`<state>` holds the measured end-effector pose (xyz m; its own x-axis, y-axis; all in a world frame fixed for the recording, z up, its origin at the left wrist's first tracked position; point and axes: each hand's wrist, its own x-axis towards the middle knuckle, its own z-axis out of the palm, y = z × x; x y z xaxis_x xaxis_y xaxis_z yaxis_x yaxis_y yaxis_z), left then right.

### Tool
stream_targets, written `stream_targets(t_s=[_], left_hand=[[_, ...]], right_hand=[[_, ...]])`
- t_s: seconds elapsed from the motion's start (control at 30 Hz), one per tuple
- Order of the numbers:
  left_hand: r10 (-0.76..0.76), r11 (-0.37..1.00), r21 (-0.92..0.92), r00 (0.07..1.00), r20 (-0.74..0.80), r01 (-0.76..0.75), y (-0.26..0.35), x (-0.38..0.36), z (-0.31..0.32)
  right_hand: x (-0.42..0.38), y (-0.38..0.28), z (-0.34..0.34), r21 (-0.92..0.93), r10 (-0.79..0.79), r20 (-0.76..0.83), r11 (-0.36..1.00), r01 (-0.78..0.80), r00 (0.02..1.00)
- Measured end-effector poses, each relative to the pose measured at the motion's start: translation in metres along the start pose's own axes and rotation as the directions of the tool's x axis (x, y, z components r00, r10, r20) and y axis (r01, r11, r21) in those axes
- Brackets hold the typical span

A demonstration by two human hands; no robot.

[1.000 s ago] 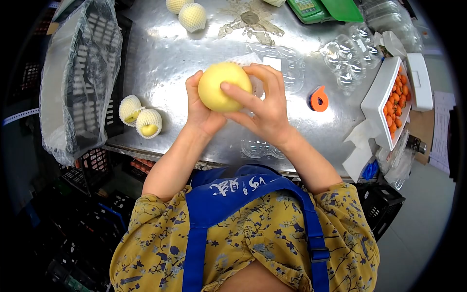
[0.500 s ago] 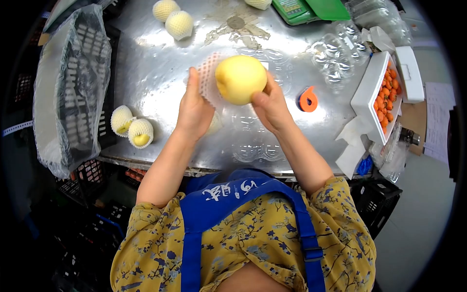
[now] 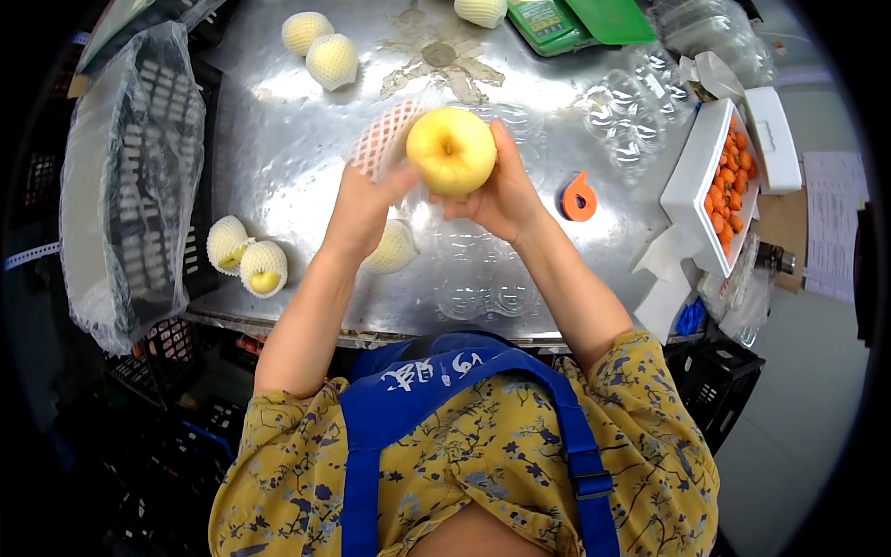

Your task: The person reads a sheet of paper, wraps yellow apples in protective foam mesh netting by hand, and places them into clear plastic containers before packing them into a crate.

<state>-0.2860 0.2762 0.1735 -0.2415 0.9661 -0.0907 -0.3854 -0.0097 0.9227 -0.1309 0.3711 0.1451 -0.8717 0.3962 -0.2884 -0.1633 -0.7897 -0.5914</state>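
Observation:
A large, round yellow apple (image 3: 452, 148) rests in my right hand (image 3: 506, 190), which grips it from the right and below. Its dimpled end faces up at me. My left hand (image 3: 360, 209) is just left of the fruit, its fingers partly smeared by motion. A pale foam net (image 3: 385, 135) with a pinkish mesh sticks up from my left hand, beside the apple. Below that hand, a net-wrapped fruit (image 3: 393, 249) lies on the metal table (image 3: 278, 158), partly hidden by my wrist. Clear plastic clamshells (image 3: 483, 278) lie under and near my right forearm.
Other net-wrapped fruits lie left (image 3: 264, 269) and at the back (image 3: 331, 62). An orange tape dispenser (image 3: 578, 198) sits to the right. Beyond it stands a white foam box (image 3: 691, 176) of small orange fruits. A green scale (image 3: 548, 26) is at the back; a plastic-lined crate (image 3: 139, 186) stands left.
The apple has turned so its dimpled end faces up, and my right hand has shifted under it. My left hand has lowered slightly, and the net now stands out to the left.

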Motion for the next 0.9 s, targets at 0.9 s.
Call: stream_targets(t_s=[0.9], left_hand=[[-0.306,0.888,-0.371,0.952,-0.034,0.272,0.008,0.01,-0.002]], right_hand=[[0.011,-0.018,-0.004,-0.213,-0.409,0.054,0.887,0.411,0.911]])
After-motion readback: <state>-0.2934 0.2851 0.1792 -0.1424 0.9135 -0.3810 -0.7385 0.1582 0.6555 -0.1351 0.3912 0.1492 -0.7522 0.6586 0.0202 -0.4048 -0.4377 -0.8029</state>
